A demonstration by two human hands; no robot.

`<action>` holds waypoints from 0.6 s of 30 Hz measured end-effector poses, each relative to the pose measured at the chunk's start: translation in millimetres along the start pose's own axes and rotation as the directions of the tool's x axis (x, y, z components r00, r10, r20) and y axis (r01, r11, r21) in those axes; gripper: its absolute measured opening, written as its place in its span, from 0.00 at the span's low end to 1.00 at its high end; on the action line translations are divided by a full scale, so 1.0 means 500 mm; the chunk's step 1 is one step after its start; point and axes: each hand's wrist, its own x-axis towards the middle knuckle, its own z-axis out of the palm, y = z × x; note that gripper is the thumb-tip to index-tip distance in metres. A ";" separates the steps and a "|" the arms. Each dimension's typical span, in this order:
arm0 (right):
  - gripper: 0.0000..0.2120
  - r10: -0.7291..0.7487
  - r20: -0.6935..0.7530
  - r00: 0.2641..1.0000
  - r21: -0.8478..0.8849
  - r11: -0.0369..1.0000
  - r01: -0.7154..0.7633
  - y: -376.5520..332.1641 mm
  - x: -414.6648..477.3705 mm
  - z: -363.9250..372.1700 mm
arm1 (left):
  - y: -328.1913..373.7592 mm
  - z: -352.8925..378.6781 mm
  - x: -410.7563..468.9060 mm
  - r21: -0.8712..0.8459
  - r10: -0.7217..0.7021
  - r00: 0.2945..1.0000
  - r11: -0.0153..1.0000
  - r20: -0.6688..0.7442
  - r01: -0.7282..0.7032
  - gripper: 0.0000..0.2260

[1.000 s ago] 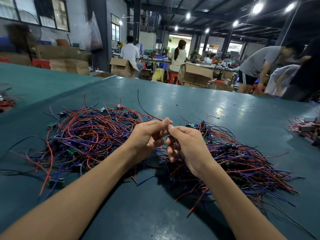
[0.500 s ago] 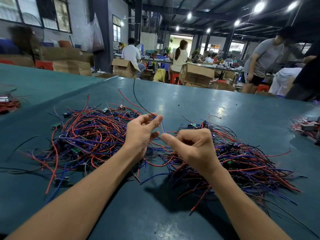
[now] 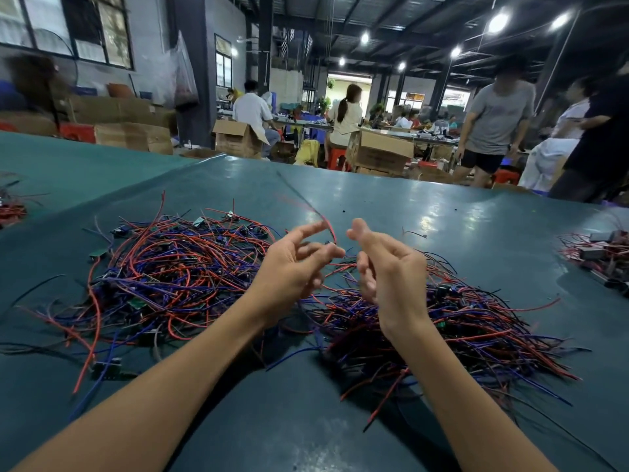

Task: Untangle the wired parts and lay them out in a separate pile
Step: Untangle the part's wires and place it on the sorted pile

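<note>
I am partway through freeing one wired part (image 3: 329,242). My left hand (image 3: 292,267), fingers half spread, pinches it at the fingertips above the gap between the tangled heap (image 3: 177,267) and the straighter pile (image 3: 476,321), while my right hand (image 3: 388,270) hangs loosely curled beside it, holding nothing. Next, I judge, I must carry it right and lay its leads in line with that pile.

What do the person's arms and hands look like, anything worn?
The left forearm and right forearm are bare to the frame's edge; no sleeve shows. The left hand and right hand wear no gloves, and no ring, watch or bracelet is visible, though the left hand's fingers are motion-blurred.
</note>
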 end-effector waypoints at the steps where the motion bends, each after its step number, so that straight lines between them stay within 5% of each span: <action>1: 0.13 0.039 0.034 0.999 -0.012 0.999 -0.039 0.001 0.001 0.000 | -0.006 0.003 -0.003 0.180 0.112 0.994 0.978 -0.013 -0.108 0.21; 5: 0.07 0.007 0.066 0.998 -0.098 0.995 0.000 0.008 -0.001 0.005 | -0.023 0.013 -0.017 0.549 0.443 0.891 0.721 0.103 -0.422 0.20; 9: 0.11 0.027 -0.074 0.997 0.032 0.999 -0.024 0.003 0.010 -0.004 | -0.021 0.018 -0.023 0.632 0.505 0.860 0.643 0.076 -0.433 0.21; 13: 0.11 0.050 -0.196 0.979 0.174 0.985 -0.015 -0.011 0.027 -0.027 | -0.015 0.016 -0.024 0.679 0.594 0.797 0.540 0.112 -0.498 0.11; 18: 0.12 0.098 -0.446 0.890 0.267 0.963 0.028 -0.035 0.047 -0.061 | -0.012 0.013 -0.024 0.683 0.642 0.757 0.499 0.123 -0.534 0.07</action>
